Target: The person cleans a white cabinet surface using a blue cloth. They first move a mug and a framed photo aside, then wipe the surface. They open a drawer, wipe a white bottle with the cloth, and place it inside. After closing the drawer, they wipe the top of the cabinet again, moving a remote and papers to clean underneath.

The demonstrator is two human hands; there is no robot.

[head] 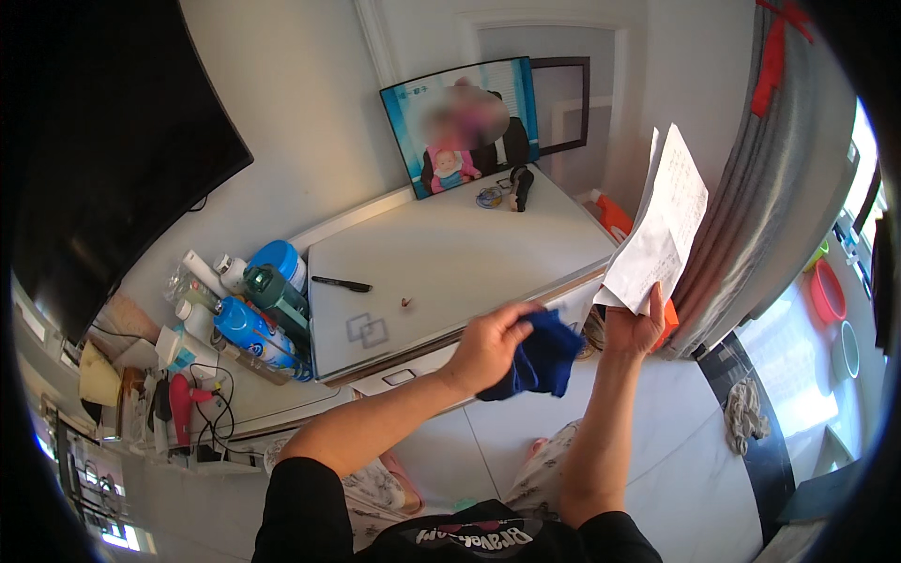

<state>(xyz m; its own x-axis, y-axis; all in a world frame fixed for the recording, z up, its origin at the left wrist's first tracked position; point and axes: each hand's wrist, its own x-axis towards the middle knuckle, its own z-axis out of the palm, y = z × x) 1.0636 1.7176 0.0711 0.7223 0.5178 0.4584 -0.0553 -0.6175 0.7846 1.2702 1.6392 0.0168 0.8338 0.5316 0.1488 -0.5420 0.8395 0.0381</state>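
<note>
My left hand [496, 346] pinches a dark blue cloth [540, 357] that hangs in front of the cabinet's edge. In my right hand [637, 325] are folded sheets of white paper [662, 218] bearing handwriting, held upright to the right of the cabinet. Beneath the hands lies the white cabinet top [450, 260]. A black pen [342, 284] rests on its left part, and a small brownish object [406, 302] lies to the right of the pen.
Bottles, including a blue one [253, 331] and a green one [278, 295], crowd the left end near a pink hair dryer [181, 408]. A framed photo [468, 127] leans at the back by a black handheld device [521, 188]. Grey curtains [732, 211] hang at right.
</note>
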